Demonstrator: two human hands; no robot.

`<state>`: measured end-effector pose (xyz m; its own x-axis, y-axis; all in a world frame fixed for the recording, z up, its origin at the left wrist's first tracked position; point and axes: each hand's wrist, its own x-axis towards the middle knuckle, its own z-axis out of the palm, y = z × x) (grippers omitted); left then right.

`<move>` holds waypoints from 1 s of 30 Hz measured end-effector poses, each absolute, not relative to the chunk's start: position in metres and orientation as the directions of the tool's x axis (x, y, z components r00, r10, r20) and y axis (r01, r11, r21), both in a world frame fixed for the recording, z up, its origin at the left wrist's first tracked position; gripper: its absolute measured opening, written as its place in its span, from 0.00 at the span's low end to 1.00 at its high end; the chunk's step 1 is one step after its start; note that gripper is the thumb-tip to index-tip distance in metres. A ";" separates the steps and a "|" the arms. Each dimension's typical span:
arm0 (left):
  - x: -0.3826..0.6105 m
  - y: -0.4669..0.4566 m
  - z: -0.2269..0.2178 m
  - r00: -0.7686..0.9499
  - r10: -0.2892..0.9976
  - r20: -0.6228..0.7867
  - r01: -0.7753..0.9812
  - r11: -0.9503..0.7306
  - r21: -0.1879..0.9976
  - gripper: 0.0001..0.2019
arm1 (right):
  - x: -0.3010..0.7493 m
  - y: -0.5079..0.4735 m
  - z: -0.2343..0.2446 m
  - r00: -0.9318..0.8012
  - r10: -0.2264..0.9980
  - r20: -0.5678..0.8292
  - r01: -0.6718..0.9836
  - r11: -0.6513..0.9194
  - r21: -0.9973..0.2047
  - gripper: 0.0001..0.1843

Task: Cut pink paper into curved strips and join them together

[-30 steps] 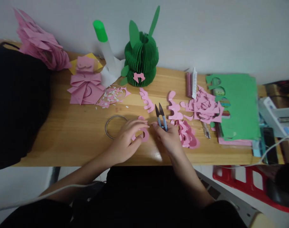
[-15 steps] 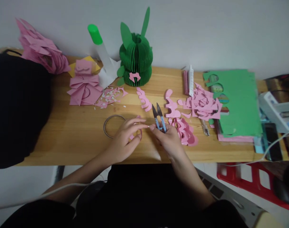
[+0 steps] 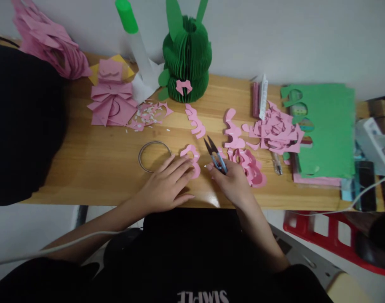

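Observation:
Fingers spread and palm down, my left hand [image 3: 164, 187] rests low over the table. Its fingertips lie on the edge of a wavy pink paper cutout [image 3: 196, 169]. My right hand [image 3: 235, 183] is closed around blue-handled thread snips [image 3: 215, 155], blades pointing up and away. A tiny white bit [image 3: 205, 166] shows at the right thumb tip. Beside the left fingers lies a thin ring [image 3: 140, 156], partly covered by them. Layered pink petal-shaped cutouts [image 3: 257, 177] sit just right of the snips.
A green honeycomb-paper figure [image 3: 189, 59] with a pink bow stands at the back. White scraps lie on pink paper [image 3: 137, 125] at left, near a green-capped bottle [image 3: 141, 54]. Green sheets [image 3: 330, 130] and a phone [image 3: 366, 185] lie right. A black bulk [image 3: 25, 126] fills the left.
My left hand has flattened, moved apart from the right and let the pink cutout down onto the table. The right hand keeps the snips. The view has tilted downward.

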<state>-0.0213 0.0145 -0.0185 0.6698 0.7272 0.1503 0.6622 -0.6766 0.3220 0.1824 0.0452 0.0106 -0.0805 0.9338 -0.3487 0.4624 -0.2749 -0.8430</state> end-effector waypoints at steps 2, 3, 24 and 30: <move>-0.021 0.016 -0.021 0.682 0.717 0.148 0.664 -0.690 0.288 0.27 | 0.180 0.046 0.009 -0.148 0.934 -0.326 0.539 -0.200 -0.818 0.09; -0.021 0.016 -0.023 0.685 0.713 0.148 0.664 -0.695 0.276 0.28 | 0.179 0.046 0.008 -0.185 0.929 -0.321 0.566 -0.166 -0.808 0.08; -0.018 0.013 -0.028 0.693 0.697 0.182 0.661 -0.716 0.226 0.28 | 0.156 0.044 0.000 -0.143 0.904 -0.403 0.893 -0.058 -0.447 0.13; -0.015 0.012 -0.025 0.713 0.673 0.198 0.660 -0.739 0.135 0.30 | 0.148 0.044 0.007 -0.049 0.903 -0.426 0.953 -0.086 -0.290 0.16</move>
<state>-0.0145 0.0120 -0.0254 0.7126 0.6730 0.1982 0.6603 -0.7388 0.1345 0.1479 0.0442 0.0072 -0.0486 0.9034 -0.4260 0.9531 -0.0856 -0.2903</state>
